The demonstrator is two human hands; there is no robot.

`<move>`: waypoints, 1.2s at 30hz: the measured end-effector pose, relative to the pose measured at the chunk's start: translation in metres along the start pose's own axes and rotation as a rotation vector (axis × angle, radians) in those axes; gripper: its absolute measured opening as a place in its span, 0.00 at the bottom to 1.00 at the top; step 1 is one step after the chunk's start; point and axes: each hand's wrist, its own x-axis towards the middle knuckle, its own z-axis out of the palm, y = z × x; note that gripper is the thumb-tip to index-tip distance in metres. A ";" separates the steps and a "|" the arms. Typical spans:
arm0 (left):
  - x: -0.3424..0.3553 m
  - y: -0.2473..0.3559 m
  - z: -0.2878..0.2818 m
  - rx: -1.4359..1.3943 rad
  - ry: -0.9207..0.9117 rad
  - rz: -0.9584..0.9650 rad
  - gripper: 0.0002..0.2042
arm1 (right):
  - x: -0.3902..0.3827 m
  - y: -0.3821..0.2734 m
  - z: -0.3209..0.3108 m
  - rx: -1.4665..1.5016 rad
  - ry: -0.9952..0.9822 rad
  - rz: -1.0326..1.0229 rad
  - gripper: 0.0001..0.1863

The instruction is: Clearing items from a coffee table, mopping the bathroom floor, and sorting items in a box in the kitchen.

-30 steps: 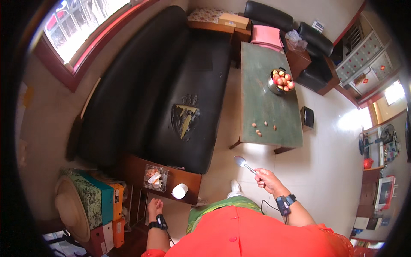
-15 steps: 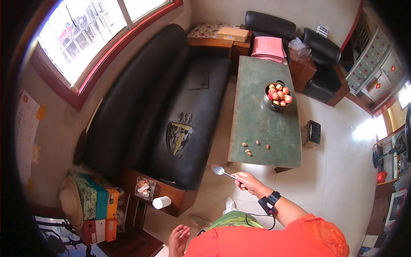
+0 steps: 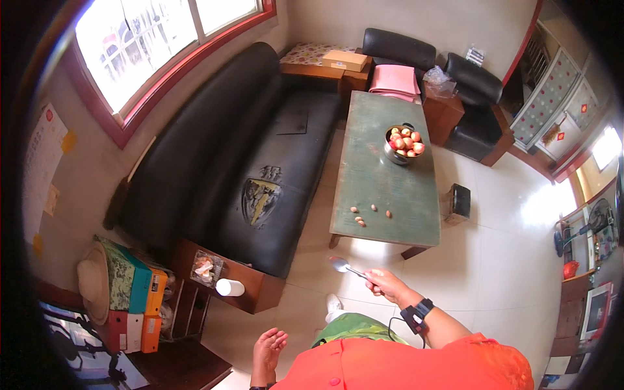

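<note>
My right hand is closed around the handle of a metal spoon, whose bowl points left, in front of the green table's near end. Nothing lies in the spoon's bowl that I can make out. At the lower middle my left hand is raised beside my body, its fingers loosely curled and apart, holding nothing. Several small brown nuts are scattered on the near part of the green table. Farther back on it stands a metal pot heaped with red and yellow apples.
A long black sofa runs along the left. On its wooden arm sit a clear box and a white cylinder. Folders and a straw hat are at lower left. A small black stool stands right of the table.
The view has shifted, with the table and sofa now a little further left. The spoon stays in my right hand. My left hand has come up slightly higher.
</note>
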 end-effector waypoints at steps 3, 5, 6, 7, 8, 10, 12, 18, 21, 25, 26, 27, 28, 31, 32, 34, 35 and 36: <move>0.007 -0.020 0.003 -0.025 -0.020 -0.051 0.11 | -0.049 0.016 -0.014 0.035 0.135 -0.021 0.13; 0.005 -0.031 0.013 -0.019 -0.032 -0.075 0.11 | -0.079 0.027 -0.023 0.078 0.242 -0.029 0.12; 0.003 -0.034 0.021 -0.001 -0.074 -0.121 0.11 | -0.092 0.030 -0.029 0.084 0.248 -0.033 0.12; 0.002 -0.036 0.027 0.018 -0.115 -0.165 0.11 | -0.103 0.033 -0.034 0.122 0.259 -0.054 0.12; 0.002 -0.039 0.034 0.030 -0.124 -0.171 0.11 | -0.115 0.037 -0.041 0.163 0.277 -0.079 0.12; 0.000 -0.044 0.048 0.089 -0.175 -0.153 0.11 | -0.129 0.043 -0.058 0.188 0.294 -0.095 0.12; -0.001 -0.048 0.065 0.096 -0.186 -0.128 0.11 | -0.137 0.044 -0.075 0.255 0.285 -0.119 0.12; 0.005 -0.084 0.115 0.080 -0.138 -0.051 0.10 | -0.153 0.036 -0.147 0.292 0.232 -0.186 0.12; 0.011 -0.116 0.156 0.115 -0.130 -0.077 0.10 | -0.174 0.032 -0.198 0.290 0.211 -0.174 0.12; 0.007 -0.167 0.245 0.176 -0.257 -0.171 0.11 | -0.211 0.021 -0.263 0.329 0.234 -0.199 0.12; 0.004 -0.174 0.271 0.183 -0.256 -0.170 0.11 | -0.219 0.021 -0.280 0.358 0.279 -0.224 0.11; -0.002 -0.178 0.296 0.243 -0.330 -0.229 0.10 | -0.225 0.019 -0.296 0.390 0.294 -0.237 0.11; -0.007 -0.180 0.319 0.301 -0.403 -0.288 0.09 | -0.229 0.017 -0.310 0.395 0.293 -0.236 0.11; -0.012 -0.185 0.347 0.365 -0.427 -0.240 0.10 | -0.240 0.013 -0.335 0.451 0.419 -0.311 0.12; -0.011 -0.184 0.352 0.389 -0.436 -0.205 0.10 | -0.241 0.009 -0.338 0.453 0.421 -0.310 0.12; -0.017 -0.180 0.352 0.369 -0.400 -0.203 0.10 | -0.243 0.004 -0.336 0.448 0.436 -0.335 0.11; -0.018 -0.179 0.345 0.348 -0.369 -0.187 0.10 | -0.242 0.003 -0.333 0.448 0.439 -0.330 0.11; -0.018 -0.177 0.336 0.327 -0.336 -0.172 0.10 | -0.241 0.003 -0.327 0.436 0.437 -0.336 0.11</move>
